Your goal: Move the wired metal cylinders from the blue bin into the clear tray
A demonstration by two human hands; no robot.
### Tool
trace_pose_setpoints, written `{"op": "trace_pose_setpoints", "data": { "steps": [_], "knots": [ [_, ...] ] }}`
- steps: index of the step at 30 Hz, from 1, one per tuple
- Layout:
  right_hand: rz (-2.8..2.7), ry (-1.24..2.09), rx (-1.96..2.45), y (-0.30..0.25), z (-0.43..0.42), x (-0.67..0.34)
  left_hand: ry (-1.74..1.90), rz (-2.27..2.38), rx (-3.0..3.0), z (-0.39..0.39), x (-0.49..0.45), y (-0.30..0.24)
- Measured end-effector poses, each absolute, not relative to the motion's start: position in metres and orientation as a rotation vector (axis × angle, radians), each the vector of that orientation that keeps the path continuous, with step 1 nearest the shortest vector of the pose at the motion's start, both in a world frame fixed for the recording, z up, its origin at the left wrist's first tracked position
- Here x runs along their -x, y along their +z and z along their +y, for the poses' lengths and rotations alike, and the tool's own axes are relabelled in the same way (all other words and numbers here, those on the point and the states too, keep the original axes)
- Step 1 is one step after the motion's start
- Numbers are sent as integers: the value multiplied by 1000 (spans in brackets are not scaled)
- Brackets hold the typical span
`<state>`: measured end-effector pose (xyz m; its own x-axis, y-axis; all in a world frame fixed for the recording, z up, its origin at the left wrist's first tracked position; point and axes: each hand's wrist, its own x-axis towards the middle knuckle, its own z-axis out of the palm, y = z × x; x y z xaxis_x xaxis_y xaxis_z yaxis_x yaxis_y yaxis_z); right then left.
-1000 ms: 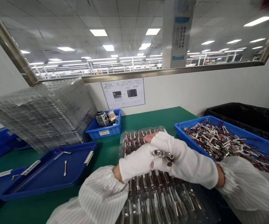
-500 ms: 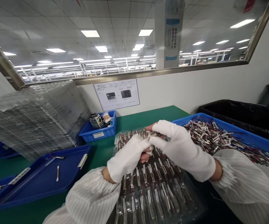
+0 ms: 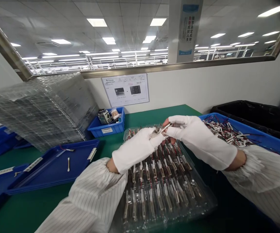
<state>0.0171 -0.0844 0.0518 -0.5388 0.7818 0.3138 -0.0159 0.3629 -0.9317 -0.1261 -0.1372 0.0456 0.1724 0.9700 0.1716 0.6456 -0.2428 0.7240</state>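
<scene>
While gloves hide fingertips — left hand | right hand | both pinch metal part

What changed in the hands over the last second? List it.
The right hand no longer clutches a bundle of metal parts; both hands have moved up over the clear tray's far end, and the left hand now pinches one metal part together with the right. Tray and blue bin stayed put.
</scene>
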Motion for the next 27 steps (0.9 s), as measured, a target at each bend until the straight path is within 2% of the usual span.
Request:
{"op": "trace_pose_setpoints", "data": {
  "steps": [10, 14, 19, 24, 25, 27],
  "knots": [
    [-1904, 1152, 735, 64, -91, -25, 668, 1517, -2105, -147, 140, 63],
    [-1895, 958, 824, 61, -92, -23, 700, 1554, -2124, -145, 145, 64],
    [-1920, 656, 787, 62, -97, -23, 897, 1577, -2065, -139, 153, 59],
    [-1984, 64, 713, 64, -110, -23, 1206, 1511, -1824, -134, 166, 61],
    [-2046, 9, 688, 63, -116, -20, 1255, 1478, -1763, -133, 168, 63],
    [-2224, 123, 589, 55, -130, -13, 1322, 1405, -1652, -133, 170, 65]
  ]
}}
